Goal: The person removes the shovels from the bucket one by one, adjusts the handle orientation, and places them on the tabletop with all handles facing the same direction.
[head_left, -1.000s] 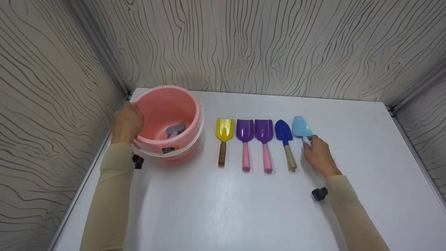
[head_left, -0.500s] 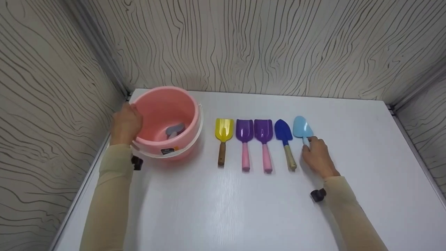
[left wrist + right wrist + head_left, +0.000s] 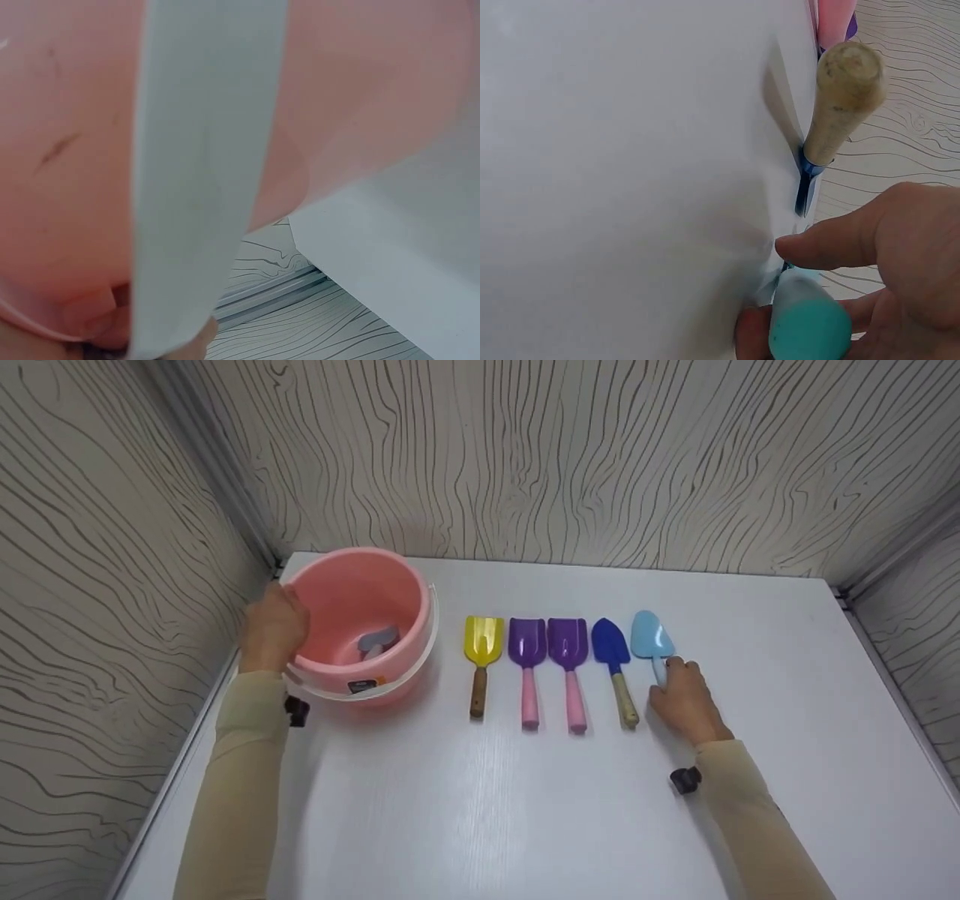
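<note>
My left hand (image 3: 274, 628) grips the left rim of a pink bucket (image 3: 360, 574), which leans toward me. Inside lies a grey-headed tool (image 3: 379, 638), its handle partly hidden by the wall. The left wrist view shows the bucket's white carrying handle (image 3: 202, 150) close up, with only bits of fingers below. At the right end of a row of toy shovels, my right hand (image 3: 686, 701) holds the handle of a light blue shovel (image 3: 651, 636), whose blade points away from me. In the right wrist view, the fingers curl behind its teal-ended handle (image 3: 810, 330), with the thumb alongside.
Left of the light blue shovel lie a dark blue trowel (image 3: 610, 642) with a wooden handle, two purple shovels (image 3: 528, 641) with pink handles and a yellow shovel (image 3: 483, 639) with a brown handle. Wood-patterned walls (image 3: 525, 457) border the white table (image 3: 480, 802).
My right hand has slid slightly toward me along the light blue shovel's handle, and the shovel's blade has turned a little. My left hand and the bucket stay nearly in place.
</note>
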Available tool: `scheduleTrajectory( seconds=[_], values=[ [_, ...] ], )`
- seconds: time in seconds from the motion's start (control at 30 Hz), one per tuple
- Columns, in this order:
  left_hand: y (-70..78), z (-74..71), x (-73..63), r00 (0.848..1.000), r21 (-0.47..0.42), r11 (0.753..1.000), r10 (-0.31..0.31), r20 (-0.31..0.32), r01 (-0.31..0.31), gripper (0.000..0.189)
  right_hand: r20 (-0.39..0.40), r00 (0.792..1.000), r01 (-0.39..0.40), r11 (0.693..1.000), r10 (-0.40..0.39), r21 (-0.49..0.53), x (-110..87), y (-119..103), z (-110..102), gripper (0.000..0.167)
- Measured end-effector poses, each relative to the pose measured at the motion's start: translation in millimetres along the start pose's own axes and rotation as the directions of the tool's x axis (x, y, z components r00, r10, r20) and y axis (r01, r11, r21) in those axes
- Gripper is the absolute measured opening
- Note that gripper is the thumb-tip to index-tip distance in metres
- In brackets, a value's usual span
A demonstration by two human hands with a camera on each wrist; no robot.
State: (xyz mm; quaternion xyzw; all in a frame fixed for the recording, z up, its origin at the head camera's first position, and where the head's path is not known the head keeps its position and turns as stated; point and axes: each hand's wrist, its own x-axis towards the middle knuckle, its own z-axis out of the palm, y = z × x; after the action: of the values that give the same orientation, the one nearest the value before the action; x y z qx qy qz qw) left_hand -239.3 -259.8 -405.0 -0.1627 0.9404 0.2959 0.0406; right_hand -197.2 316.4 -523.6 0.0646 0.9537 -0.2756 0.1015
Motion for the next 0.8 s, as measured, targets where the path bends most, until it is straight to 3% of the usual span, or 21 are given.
scheduleTrajectory(
  seconds=[0.47,0.6,0.8],
  values=[
    [-1.3,-0.3,3.0,0.999,0.044,0.999,0.033,-0.026,-0.032,0.065,0.017,1.0,0.0,0.998,0.001,-0.063,6.4,-6.8,-6.7,0.063],
    [-1.3,-0.9,3.4,0.999,0.04,0.999,0.026,-0.021,-0.025,0.066,-0.021,0.999,0.025,0.993,-0.028,-0.118,9.3,-26.1,-12.7,0.064],
    [-0.7,0.3,1.4,1.0,0.037,0.999,0.02,-0.014,-0.02,0.065,-0.063,0.988,0.133,0.981,-0.143,-0.144,15.4,-70.8,-22.4,0.058]
  ],
)
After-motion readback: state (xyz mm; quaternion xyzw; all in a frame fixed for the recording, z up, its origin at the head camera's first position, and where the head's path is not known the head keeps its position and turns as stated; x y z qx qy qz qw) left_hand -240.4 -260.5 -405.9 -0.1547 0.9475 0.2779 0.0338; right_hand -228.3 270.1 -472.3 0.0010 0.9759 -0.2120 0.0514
